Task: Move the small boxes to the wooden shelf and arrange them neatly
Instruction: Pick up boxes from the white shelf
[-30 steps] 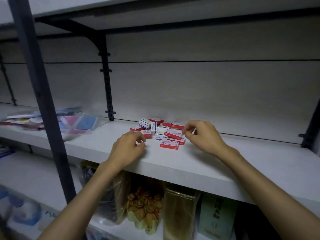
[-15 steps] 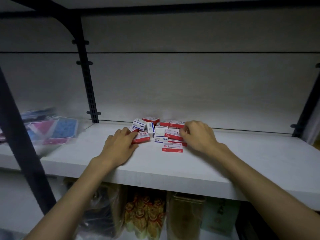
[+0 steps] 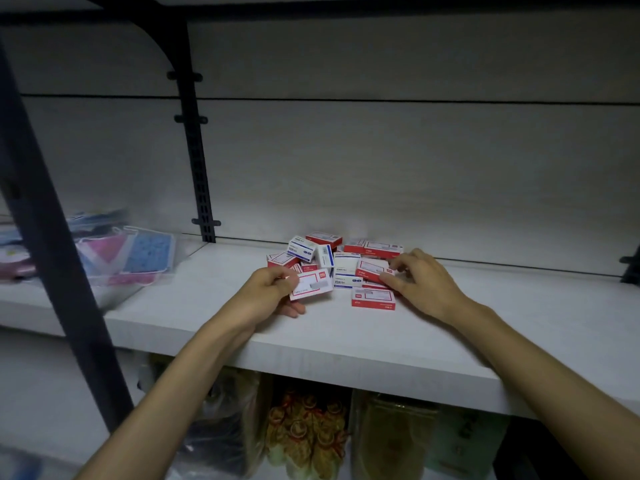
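Note:
A loose heap of several small red-and-white and blue-and-white boxes (image 3: 341,259) lies on the pale wooden shelf (image 3: 346,341), near its back wall. My left hand (image 3: 268,296) pinches one red-and-white box (image 3: 311,285), lifted and tilted at the heap's left front. My right hand (image 3: 420,282) reaches in from the right, its fingers curled on a red box (image 3: 372,268) at the heap's right side. One red box (image 3: 373,298) lies flat by itself at the front, between my hands.
A clear plastic bag of pink and blue items (image 3: 135,256) lies on the shelf to the left. A dark slanted post (image 3: 52,233) and a black slotted upright (image 3: 195,150) stand left. Packaged goods (image 3: 308,434) fill the shelf below.
My left hand has picked a red-and-white box up off the left of the heap and tilted it towards me. My right hand stays on the heap's right side.

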Tool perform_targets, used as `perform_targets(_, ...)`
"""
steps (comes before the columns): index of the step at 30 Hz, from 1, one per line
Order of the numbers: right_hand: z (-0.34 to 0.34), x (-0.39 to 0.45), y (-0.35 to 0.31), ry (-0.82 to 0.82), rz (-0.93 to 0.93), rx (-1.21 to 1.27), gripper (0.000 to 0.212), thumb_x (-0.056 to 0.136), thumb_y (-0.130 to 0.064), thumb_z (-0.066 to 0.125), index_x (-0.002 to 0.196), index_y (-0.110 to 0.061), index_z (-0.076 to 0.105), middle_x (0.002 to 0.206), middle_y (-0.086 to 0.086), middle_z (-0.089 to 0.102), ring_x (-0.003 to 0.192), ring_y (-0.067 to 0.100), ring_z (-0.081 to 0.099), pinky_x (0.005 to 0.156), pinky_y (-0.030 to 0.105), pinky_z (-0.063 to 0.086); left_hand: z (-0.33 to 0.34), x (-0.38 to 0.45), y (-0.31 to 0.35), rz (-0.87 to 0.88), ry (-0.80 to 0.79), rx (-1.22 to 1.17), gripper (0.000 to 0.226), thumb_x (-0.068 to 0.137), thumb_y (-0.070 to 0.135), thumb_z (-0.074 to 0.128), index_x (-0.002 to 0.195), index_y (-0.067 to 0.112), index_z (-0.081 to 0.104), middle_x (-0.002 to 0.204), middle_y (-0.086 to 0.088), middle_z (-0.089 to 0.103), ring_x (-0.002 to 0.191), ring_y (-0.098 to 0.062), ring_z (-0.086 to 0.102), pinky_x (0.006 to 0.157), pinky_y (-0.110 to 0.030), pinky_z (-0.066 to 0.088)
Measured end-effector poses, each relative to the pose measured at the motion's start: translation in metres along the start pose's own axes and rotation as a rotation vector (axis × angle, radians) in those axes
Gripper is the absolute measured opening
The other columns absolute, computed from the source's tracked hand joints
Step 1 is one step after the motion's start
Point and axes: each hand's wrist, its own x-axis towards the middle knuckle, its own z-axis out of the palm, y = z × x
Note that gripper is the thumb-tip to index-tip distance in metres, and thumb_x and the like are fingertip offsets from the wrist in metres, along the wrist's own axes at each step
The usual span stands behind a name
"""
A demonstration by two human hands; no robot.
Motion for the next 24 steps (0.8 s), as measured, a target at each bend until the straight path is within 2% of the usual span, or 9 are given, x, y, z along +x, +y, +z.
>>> perform_targets(2,-0.001,-0.001,0.001,0.009,0.01,0.103,0.032,0.089,-0.05,0.068,0.102,-0.021,0.061,0.1,-0.006,0.058,0.093,0.014,0.057,0.077,0.03,0.045,-0.003,-0.001,-0.001,0.002,-0.012,-0.039,0.016,0.105,0.008,0.046,0.108,0.007,0.061,0.097,-0.017,0.07,0.066,-0.026,0.071,0.056,-0.026,0.059)
perform_targets(4,-0.006,-0.003,-0.002,-0.006,0.045,0.272,0.033,0.083,-0.038,0.079,0.099,-0.02,0.057,0.095,-0.01,0.065,0.086,0.009,0.062,0.071,0.027,0.049,-0.005,-0.002,-0.002,0.01,-0.016,-0.054,0.02,0.105,0.008,0.046,0.117,0.008,0.062,0.099,-0.017,0.071,0.067,-0.027,0.07,0.055,-0.025,0.058)
perform_targets(6,-0.009,-0.004,-0.005,-0.03,0.076,0.379,0.039,0.077,-0.028,0.086,0.099,-0.02,0.056,0.091,-0.008,0.072,0.083,0.009,0.07,0.071,0.029,0.057,-0.006,-0.001,-0.004,0.021,-0.016,-0.062,0.022,0.104,0.008,0.047,0.12,0.009,0.061,0.099,-0.016,0.071,0.068,-0.027,0.07,0.056,-0.025,0.058)
perform_targets(9,-0.01,-0.006,-0.006,-0.021,0.064,0.429,0.043,0.071,-0.024,0.09,0.098,-0.021,0.056,0.085,-0.005,0.075,0.074,0.008,0.071,0.07,0.027,0.059,-0.006,-0.001,-0.004,0.028,-0.041,-0.069,0.022,0.103,0.007,0.05,0.119,0.011,0.064,0.099,-0.014,0.072,0.071,-0.028,0.071,0.058,-0.026,0.058)
perform_targets(12,-0.011,-0.008,-0.005,-0.034,0.053,0.464,0.04,0.073,-0.02,0.089,0.103,-0.023,0.062,0.089,-0.004,0.076,0.075,0.007,0.07,0.069,0.023,0.059,-0.008,-0.001,-0.004,0.063,-0.051,-0.067,0.026,0.104,0.005,0.047,0.116,0.016,0.067,0.103,-0.013,0.071,0.071,-0.03,0.071,0.056,-0.027,0.057)
perform_targets(15,-0.015,-0.009,-0.007,-0.036,0.139,0.646,0.036,0.075,-0.007,0.086,0.105,-0.015,0.068,0.09,0.007,0.077,0.079,0.021,0.075,0.077,0.038,0.062,-0.01,0.0,-0.005,0.081,-0.043,-0.07,0.029,0.104,0.004,0.044,0.113,0.017,0.069,0.105,-0.015,0.07,0.065,-0.026,0.069,0.052,-0.025,0.055)
perform_targets(17,-0.019,-0.012,-0.01,-0.025,0.21,0.802,0.035,0.079,0.0,0.081,0.109,-0.005,0.064,0.089,0.016,0.076,0.077,0.028,0.075,0.077,0.043,0.062,-0.01,-0.001,-0.005,0.083,-0.049,-0.07,0.028,0.104,0.004,0.044,0.115,0.015,0.068,0.104,-0.016,0.07,0.062,-0.023,0.068,0.051,-0.024,0.054)
perform_targets(20,-0.025,-0.026,-0.016,-0.014,0.242,0.974,0.032,0.087,0.004,0.071,0.115,0.005,0.055,0.09,0.03,0.072,0.07,0.033,0.069,0.07,0.038,0.061,-0.008,-0.004,-0.002,0.11,-0.058,-0.073,0.028,0.104,0.004,0.045,0.118,0.015,0.067,0.101,-0.014,0.069,0.065,-0.024,0.067,0.054,-0.025,0.056)
perform_targets(24,-0.035,-0.055,-0.022,0.034,0.259,1.106,0.032,0.09,0.001,0.068,0.12,-0.006,0.058,0.098,0.029,0.073,0.075,0.031,0.069,0.07,0.029,0.059,-0.005,-0.008,0.003,0.146,-0.087,-0.112,0.028,0.103,0.004,0.047,0.119,0.015,0.067,0.099,-0.014,0.068,0.069,-0.026,0.066,0.06,-0.029,0.06)
